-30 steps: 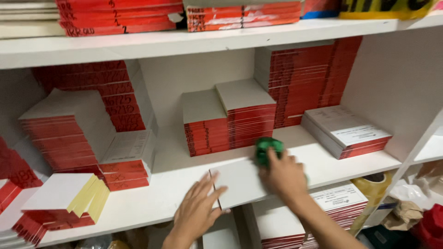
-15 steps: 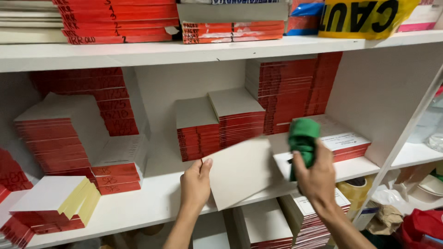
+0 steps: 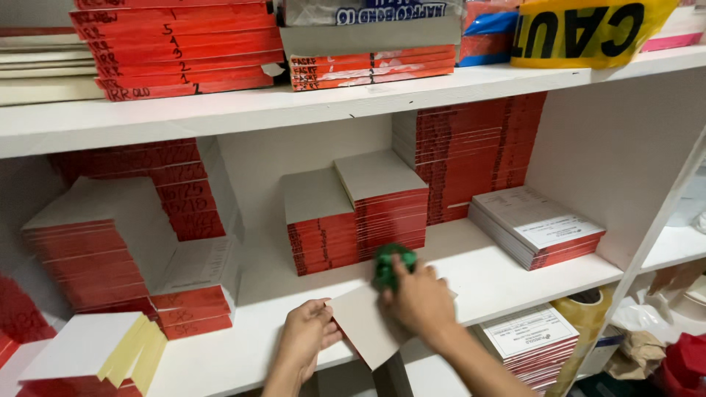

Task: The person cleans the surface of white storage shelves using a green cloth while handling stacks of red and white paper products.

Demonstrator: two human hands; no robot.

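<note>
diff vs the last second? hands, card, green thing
The right hand brought the green object back down from its raised spot half a second ago, onto the grey card at the shelf edge. The card, lifted and tilted then, now lies lower and flatter. The left hand kept hold of the card's left edge. The red stacks did not move.
</note>
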